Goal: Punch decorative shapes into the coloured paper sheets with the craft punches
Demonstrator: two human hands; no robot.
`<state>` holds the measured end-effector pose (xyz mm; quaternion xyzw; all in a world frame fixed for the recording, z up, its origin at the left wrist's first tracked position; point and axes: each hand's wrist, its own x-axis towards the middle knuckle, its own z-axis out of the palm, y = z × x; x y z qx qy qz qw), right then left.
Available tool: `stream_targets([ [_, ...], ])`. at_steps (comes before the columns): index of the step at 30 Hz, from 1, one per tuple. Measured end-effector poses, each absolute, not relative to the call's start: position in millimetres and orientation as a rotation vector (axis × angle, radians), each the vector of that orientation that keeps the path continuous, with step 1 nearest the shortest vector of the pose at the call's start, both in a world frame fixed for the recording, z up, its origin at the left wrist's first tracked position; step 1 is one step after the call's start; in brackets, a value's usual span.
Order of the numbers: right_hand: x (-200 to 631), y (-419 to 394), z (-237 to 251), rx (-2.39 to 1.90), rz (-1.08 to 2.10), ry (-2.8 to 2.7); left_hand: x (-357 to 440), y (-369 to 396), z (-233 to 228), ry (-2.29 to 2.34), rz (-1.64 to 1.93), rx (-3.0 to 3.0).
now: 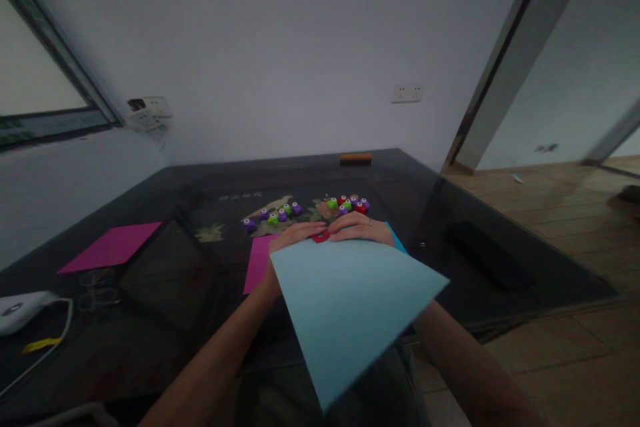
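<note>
Both my left hand (295, 235) and right hand (361, 228) pinch a red punch (321, 237) at the blue sheet's (350, 307) far edge, steadying it.

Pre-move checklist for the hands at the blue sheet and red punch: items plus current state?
1. Both hands on the work: left hand and right hand meet at the red punch. Ok.
2. Light blue sheet sits at the punch, far edge under the hands. Ok.
3. Sheet actually in the punch slot: hidden by fingers. Cannot tell.
4. Sheet supported: near corner overhangs the table edge. Not ok.
5. Spare punches apart from the hands. Ok.
6. Pink sheet partly under the left wrist. Not ok.
</note>
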<state>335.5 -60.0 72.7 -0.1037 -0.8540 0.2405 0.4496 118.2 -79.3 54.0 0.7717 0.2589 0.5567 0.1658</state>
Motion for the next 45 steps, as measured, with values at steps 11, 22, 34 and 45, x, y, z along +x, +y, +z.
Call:
stream_targets([
  [11,330,-77,81,-0.161,0.563,-2.027,116,-95,61,0.466,1.796,2.562],
  [22,333,-76,87,-0.075,0.672,-2.073,119,-104,63,0.545,1.757,2.661],
  [34,332,-78,88,-0.116,0.682,-2.061,118,-102,55,0.517,1.72,2.625],
  [45,335,-76,90,-0.121,0.682,-2.113,118,-102,55,0.526,1.704,2.625],
])
